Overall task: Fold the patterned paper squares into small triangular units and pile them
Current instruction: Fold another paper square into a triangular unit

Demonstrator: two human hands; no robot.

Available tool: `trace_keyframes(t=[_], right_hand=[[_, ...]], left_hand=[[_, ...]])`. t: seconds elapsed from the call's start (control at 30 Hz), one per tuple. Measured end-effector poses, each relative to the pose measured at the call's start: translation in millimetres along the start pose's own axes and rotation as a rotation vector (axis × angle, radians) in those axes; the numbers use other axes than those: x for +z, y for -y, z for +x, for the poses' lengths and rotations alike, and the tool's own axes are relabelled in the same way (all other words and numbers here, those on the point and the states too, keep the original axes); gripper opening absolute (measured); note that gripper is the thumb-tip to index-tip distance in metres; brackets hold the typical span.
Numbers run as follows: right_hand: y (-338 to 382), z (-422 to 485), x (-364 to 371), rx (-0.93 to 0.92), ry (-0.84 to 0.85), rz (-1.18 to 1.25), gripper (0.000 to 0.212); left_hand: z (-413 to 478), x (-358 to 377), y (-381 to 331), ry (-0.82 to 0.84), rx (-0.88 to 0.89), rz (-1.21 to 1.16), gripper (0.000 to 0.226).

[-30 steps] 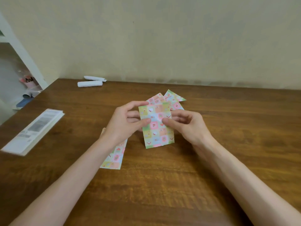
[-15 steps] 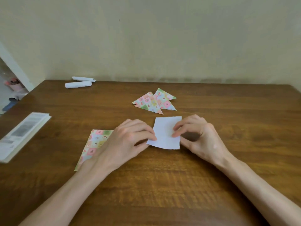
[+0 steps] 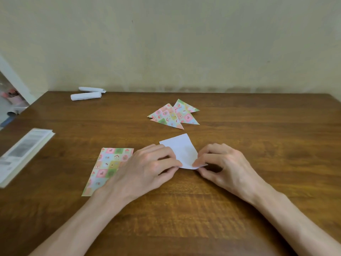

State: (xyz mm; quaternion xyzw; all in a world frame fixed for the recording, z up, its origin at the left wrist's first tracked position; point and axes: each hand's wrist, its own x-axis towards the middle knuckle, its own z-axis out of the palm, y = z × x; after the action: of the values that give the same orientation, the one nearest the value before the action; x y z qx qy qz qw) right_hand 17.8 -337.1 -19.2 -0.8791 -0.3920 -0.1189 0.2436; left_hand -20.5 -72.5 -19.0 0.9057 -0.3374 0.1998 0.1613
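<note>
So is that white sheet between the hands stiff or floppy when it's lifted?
Probably floppy: the white sheet curves where the left hand and right hand pinch its near edge. Likely very light: pinches at one edge seem enough to hold it. It should crease easily, judging by the folded triangles behind it.

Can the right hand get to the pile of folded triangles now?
Probably yes: only bare table lies between the right hand and the pile of folded triangles, but it pinches the paper now.

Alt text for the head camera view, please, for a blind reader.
The left hand and right hand pinch a paper, white side up, at a wooden table. Folded triangles lie piled beyond it; a patterned sheet lies to its left.
</note>
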Motion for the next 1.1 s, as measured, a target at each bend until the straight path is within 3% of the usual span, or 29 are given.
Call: trace_keyframes(t=[0.33, 0.5, 0.73, 0.93, 1.1], right_hand=[[-13.2, -2.2, 1.7, 0.078, 0.004, 0.174, 0.006], [-15.4, -1.6, 1.4, 0.093, 0.047, 0.167, 0.015], [-17.0, 1.1, 1.8, 0.204, 0.112, 0.35, 0.015], [-9.7, 0.5, 2.7, 0.264, 0.055, 0.324, 0.008], [-7.7, 4.1, 7.4, 0.317, 0.032, 0.332, 0.005]], left_hand=[[0.4, 0.0, 1.3, 0.039, -0.059, -0.04, 0.019], [3.6, -1.9, -7.1, 0.045, -0.074, -0.007, 0.018], [6.4, 8.0, -11.3, -0.001, -0.354, -0.198, 0.032], [7.2, 10.6, -15.9, -0.02, -0.611, -0.38, 0.009], [10.2, 9.4, -19.4, -0.037, -0.654, -0.436, 0.041]])
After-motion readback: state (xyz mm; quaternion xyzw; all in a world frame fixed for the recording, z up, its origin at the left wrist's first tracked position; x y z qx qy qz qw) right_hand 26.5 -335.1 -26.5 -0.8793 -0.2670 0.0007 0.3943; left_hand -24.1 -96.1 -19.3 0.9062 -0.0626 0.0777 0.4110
